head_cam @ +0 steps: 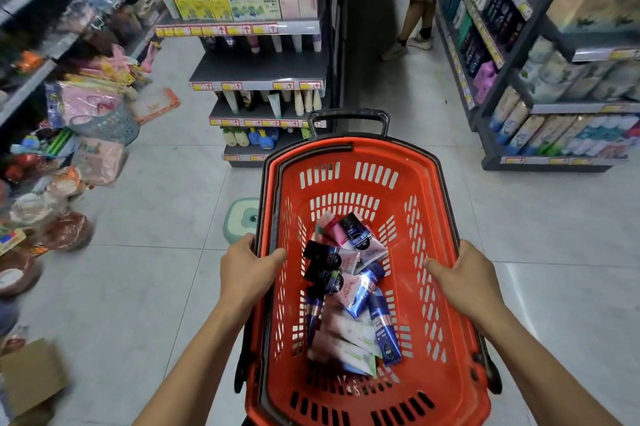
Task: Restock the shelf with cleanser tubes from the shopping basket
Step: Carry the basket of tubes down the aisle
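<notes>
Both hands grip the basket (367,179) rim: left hand (247,269) on the left edge, right hand (465,275) on the right. The tubes (349,290) lie heaped between them (long axes mixed); the shelf (258,77) stands ahead, nearer the left hand.

The red slotted shopping basket (363,179) sits upright in the aisle, its black handle (348,117) raised at the far end. Cleanser tubes (349,290) in pink, black, blue and white lie jumbled on its floor. The shelf (258,73) ahead holds upright tubes
</notes>
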`<state>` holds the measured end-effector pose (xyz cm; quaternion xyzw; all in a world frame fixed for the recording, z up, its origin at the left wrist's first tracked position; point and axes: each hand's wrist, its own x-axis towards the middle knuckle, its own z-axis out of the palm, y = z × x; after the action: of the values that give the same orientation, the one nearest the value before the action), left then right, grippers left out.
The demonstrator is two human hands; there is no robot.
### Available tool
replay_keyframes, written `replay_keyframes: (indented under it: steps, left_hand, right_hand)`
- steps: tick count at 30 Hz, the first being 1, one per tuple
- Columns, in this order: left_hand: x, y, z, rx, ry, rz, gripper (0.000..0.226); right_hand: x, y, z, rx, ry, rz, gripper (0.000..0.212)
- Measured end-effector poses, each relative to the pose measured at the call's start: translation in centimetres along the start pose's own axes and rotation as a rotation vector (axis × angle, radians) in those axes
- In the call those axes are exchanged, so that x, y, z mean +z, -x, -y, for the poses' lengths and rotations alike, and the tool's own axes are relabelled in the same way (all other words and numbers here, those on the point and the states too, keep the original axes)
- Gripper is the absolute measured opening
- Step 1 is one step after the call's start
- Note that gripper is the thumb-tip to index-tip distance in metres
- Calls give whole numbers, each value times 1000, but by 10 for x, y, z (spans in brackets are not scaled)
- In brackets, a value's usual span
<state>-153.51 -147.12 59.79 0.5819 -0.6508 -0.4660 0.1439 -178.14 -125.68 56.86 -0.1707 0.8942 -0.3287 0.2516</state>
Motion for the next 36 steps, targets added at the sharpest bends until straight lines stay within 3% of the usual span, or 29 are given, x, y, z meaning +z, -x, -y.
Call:
replay_keyframes:
  steps: [11,24,36]
  left_hand:
    - [41,-126,-65,35,-60,38,26]
    - [29,-333,-155,21,-2,79,19]
    - [-11,-420,-153,-148,78,-115,19]
  right_hand:
    - [-5,-117,46,53,-12,-40,33]
    - [19,-291,189,33,36,-54,36]
    - [80,-412,298,-110,232,87,32]
